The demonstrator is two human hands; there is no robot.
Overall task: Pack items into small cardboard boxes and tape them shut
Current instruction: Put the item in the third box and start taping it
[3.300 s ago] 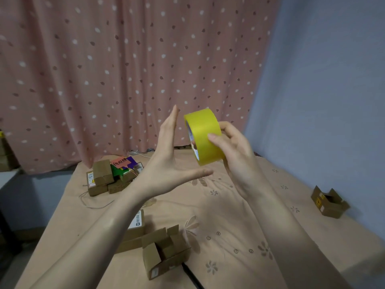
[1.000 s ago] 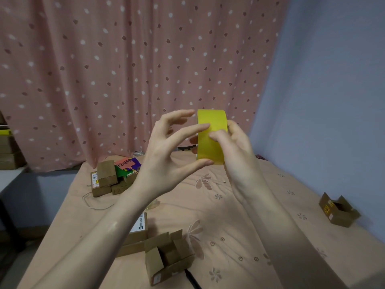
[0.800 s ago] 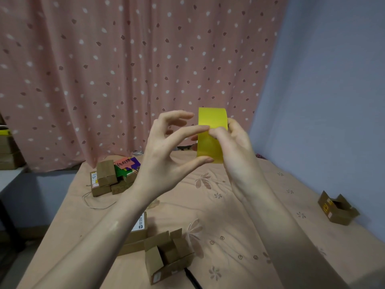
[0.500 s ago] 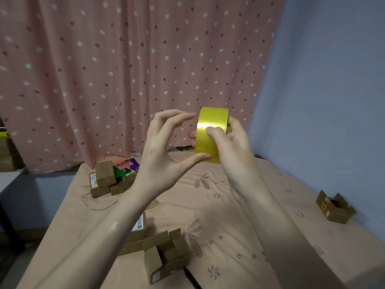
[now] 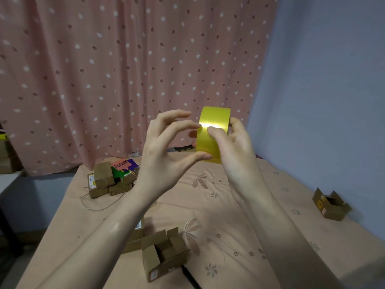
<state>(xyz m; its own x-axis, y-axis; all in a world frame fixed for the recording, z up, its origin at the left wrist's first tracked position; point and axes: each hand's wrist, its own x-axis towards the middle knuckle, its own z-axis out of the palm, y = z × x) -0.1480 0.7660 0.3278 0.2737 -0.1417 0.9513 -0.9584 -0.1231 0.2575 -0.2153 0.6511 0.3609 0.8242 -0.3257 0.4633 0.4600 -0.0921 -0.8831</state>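
I hold a roll of yellow tape (image 5: 210, 142) up at chest height, its broad outer face turned toward me. My right hand (image 5: 235, 151) grips the roll from the right, thumb on the front face and fingers behind. My left hand (image 5: 164, 155) is beside it with fingers bent and spread; the index fingertip touches the roll's left edge and the thumb tip touches its lower front. Below, a small open cardboard box (image 5: 164, 255) lies on the beige floral cover (image 5: 229, 205), flaps up.
A pile of small cardboard boxes (image 5: 104, 180) with colourful items and a string sits at the back left. Another open box (image 5: 330, 205) lies at the right near the blue wall. A labelled flat box (image 5: 137, 232) is partly hidden under my left forearm.
The roll has been turned from side-on to face me. My left hand went from flat and open beside it to fingertips on its surface.
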